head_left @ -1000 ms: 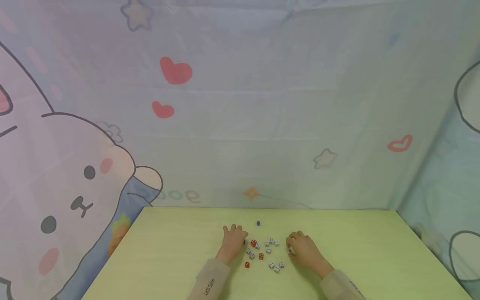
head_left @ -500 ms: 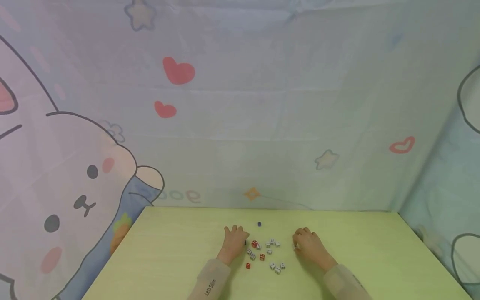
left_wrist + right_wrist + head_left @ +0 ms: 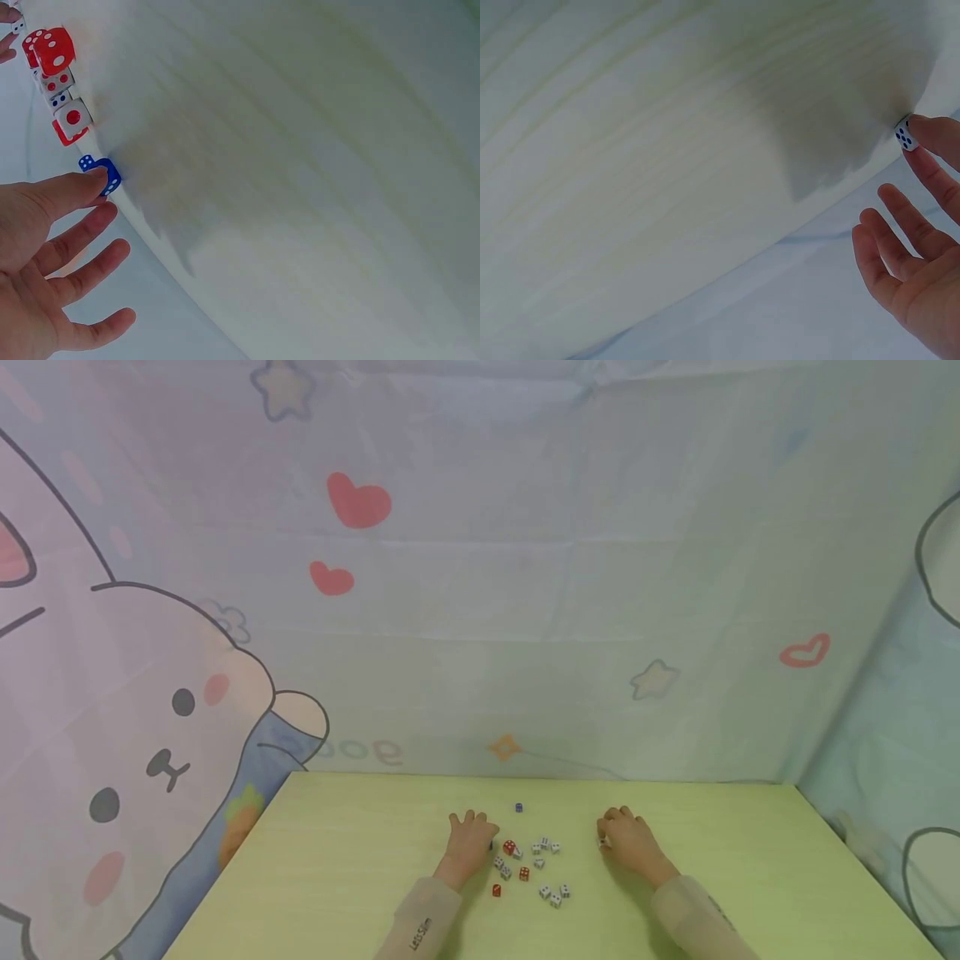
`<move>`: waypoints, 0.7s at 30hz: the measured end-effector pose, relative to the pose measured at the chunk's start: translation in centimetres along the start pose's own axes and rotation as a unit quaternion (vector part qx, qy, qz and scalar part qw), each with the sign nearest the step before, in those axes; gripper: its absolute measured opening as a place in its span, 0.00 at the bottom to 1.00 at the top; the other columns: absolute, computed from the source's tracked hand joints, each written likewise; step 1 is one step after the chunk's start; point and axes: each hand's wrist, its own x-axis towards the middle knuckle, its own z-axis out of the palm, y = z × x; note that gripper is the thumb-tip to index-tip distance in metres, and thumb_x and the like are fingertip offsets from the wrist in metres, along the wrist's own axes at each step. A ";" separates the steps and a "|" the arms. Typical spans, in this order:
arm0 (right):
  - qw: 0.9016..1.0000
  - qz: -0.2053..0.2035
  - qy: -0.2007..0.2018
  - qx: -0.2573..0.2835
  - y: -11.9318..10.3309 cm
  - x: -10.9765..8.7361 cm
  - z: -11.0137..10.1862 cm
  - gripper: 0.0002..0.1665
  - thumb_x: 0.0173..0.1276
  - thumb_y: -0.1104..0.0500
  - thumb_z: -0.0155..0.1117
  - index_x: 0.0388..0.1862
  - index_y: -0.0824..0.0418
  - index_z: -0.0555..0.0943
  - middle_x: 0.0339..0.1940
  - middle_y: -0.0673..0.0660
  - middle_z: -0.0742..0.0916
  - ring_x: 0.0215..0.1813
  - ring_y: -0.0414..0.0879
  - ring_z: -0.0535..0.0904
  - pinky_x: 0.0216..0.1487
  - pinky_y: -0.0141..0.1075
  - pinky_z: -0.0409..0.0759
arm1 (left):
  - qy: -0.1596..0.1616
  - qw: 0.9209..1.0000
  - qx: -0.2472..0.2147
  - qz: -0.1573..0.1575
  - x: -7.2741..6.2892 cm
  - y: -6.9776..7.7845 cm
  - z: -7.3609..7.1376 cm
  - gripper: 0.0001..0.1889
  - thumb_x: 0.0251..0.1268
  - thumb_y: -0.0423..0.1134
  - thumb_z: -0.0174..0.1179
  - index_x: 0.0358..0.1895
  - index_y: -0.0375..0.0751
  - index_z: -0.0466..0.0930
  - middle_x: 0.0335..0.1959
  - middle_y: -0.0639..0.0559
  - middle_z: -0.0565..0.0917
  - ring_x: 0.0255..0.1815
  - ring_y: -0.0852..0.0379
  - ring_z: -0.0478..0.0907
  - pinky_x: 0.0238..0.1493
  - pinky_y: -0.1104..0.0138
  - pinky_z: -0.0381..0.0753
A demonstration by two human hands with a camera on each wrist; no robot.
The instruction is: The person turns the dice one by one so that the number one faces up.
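While a pale fabric backdrop (image 3: pixel 480 693) fills the rear w/ red hearts and a big printed rabbit (image 3: pixel 202 752) on the left, a yellow-green tabletop (image 3: pixel 345 835) runs out in front of it. Beige sleeves (image 3: pixel 423 914) reach in from the near side. L hand (image 3: pixel 468 842) sits at the left side of a scatter of dice; its thumb & index pinch a blue die (image 3: pixel 112 177), other fingers spread loose. R hand (image 3: pixel 632 843) is off to the right, well apart from the scatter — thumb & index grip a white die w/ blue pips (image 3: pixel 905 136), other fingers slightly bent, holding nothing. Can't tell if either die is lifted off the tabletop.

Btwn the hands: one red die (image 3: pixel 510 847) near the L hand, w/ a lone white die (image 3: pixel 517 853) just beside it; a 2nd red die (image 3: pixel 524 874) about mid-scatter, a 3rd red die (image 3: pixel 497 890) nearer the person. A white pair (image 3: pixel 498 862) lies among the reds, a far white trio (image 3: pixel 544 842) & a near white trio (image 3: pixel 556 900) to the right, a single white die (image 3: pixel 538 862) btwn trios. Far blue die (image 3: pixel 519 807) — beyond the rest, near the rear edge.
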 end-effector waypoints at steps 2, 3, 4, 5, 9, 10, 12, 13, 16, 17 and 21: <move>1.000 0.004 -0.002 0.004 0.0 0.0 -0.1 0.10 0.45 0.62 0.71 0.23 0.57 0.76 0.36 0.56 0.81 0.38 0.50 0.72 0.30 0.45 0.73 | -0.003 1.000 0.006 0.001 0.1 0.0 0.1 0.08 0.51 0.36 0.60 0.36 0.52 0.82 0.33 0.51 0.80 0.40 0.52 0.74 0.47 0.48 0.70; 1.000 0.006 -0.002 0.003 -0.1 0.0 -0.1 0.10 0.45 0.61 0.71 0.24 0.58 0.76 0.37 0.56 0.81 0.38 0.51 0.72 0.31 0.45 0.73 | -0.005 1.000 0.009 0.001 0.1 0.0 0.1 0.09 0.51 0.36 0.60 0.36 0.52 0.82 0.34 0.52 0.80 0.40 0.52 0.74 0.47 0.49 0.70; 1.000 0.007 -0.001 0.001 -0.1 0.0 -0.1 0.10 0.45 0.61 0.71 0.24 0.58 0.77 0.37 0.56 0.81 0.39 0.51 0.72 0.31 0.45 0.73 | -0.006 1.000 0.012 0.001 0.1 0.0 0.2 0.09 0.51 0.36 0.59 0.36 0.52 0.82 0.34 0.52 0.81 0.40 0.52 0.74 0.47 0.49 0.70; 1.000 0.006 0.000 -0.001 -0.2 0.1 -0.1 0.10 0.46 0.61 0.71 0.25 0.58 0.77 0.38 0.56 0.81 0.39 0.51 0.72 0.32 0.44 0.73 | -0.008 1.000 0.016 0.000 0.1 0.0 0.2 0.09 0.52 0.36 0.59 0.37 0.53 0.82 0.34 0.52 0.81 0.40 0.52 0.74 0.47 0.49 0.71; 1.000 -0.004 0.005 0.000 -0.8 0.8 -0.4 0.10 0.47 0.61 0.70 0.27 0.59 0.78 0.40 0.57 0.81 0.41 0.52 0.72 0.33 0.45 0.73 | -0.010 1.000 0.025 -0.003 0.1 0.0 0.2 0.08 0.52 0.37 0.59 0.36 0.53 0.82 0.34 0.52 0.81 0.40 0.52 0.75 0.47 0.49 0.71; 1.000 -0.008 0.006 0.004 -1.1 1.0 -0.4 0.10 0.47 0.61 0.70 0.27 0.59 0.78 0.40 0.57 0.81 0.41 0.52 0.72 0.33 0.45 0.73 | -0.010 1.000 0.025 -0.004 0.1 0.1 0.1 0.08 0.52 0.37 0.59 0.36 0.53 0.82 0.34 0.52 0.81 0.40 0.52 0.75 0.47 0.49 0.71; 1.000 -0.015 0.005 0.013 -1.8 1.3 -0.5 0.10 0.47 0.61 0.70 0.28 0.58 0.78 0.41 0.58 0.80 0.42 0.53 0.72 0.34 0.46 0.74 | -0.010 1.000 0.023 -0.005 0.1 0.0 0.1 0.08 0.52 0.37 0.59 0.35 0.53 0.82 0.33 0.52 0.80 0.40 0.52 0.74 0.47 0.49 0.70; 1.000 -0.018 0.004 0.020 -2.2 1.5 -0.6 0.09 0.47 0.61 0.70 0.28 0.59 0.79 0.41 0.58 0.80 0.42 0.54 0.72 0.35 0.48 0.74 | -0.011 1.000 0.021 -0.005 0.1 0.0 0.1 0.08 0.52 0.36 0.58 0.35 0.53 0.82 0.33 0.52 0.81 0.40 0.52 0.74 0.47 0.49 0.70; 0.999 -0.030 -0.003 0.031 -3.2 2.0 -0.5 0.09 0.46 0.60 0.70 0.28 0.58 0.80 0.42 0.59 0.80 0.44 0.55 0.72 0.37 0.49 0.74 | -0.012 1.000 0.017 -0.004 0.1 0.0 0.1 0.09 0.52 0.36 0.59 0.36 0.53 0.82 0.33 0.52 0.81 0.40 0.51 0.74 0.47 0.48 0.70; 0.999 -0.035 -0.006 0.034 -3.5 2.1 -0.4 0.09 0.46 0.60 0.70 0.28 0.58 0.80 0.42 0.60 0.80 0.44 0.55 0.72 0.37 0.49 0.74 | -0.013 1.000 0.016 -0.004 0.1 0.0 0.2 0.09 0.52 0.35 0.59 0.36 0.53 0.82 0.33 0.52 0.81 0.40 0.51 0.74 0.47 0.48 0.70; 0.998 -0.048 -0.010 0.046 -4.6 2.5 -0.2 0.10 0.45 0.59 0.71 0.29 0.58 0.81 0.44 0.61 0.80 0.46 0.56 0.72 0.39 0.51 0.75 | -0.017 1.000 0.013 -0.002 0.2 0.1 0.3 0.10 0.51 0.34 0.59 0.36 0.53 0.82 0.34 0.52 0.81 0.40 0.51 0.74 0.47 0.47 0.70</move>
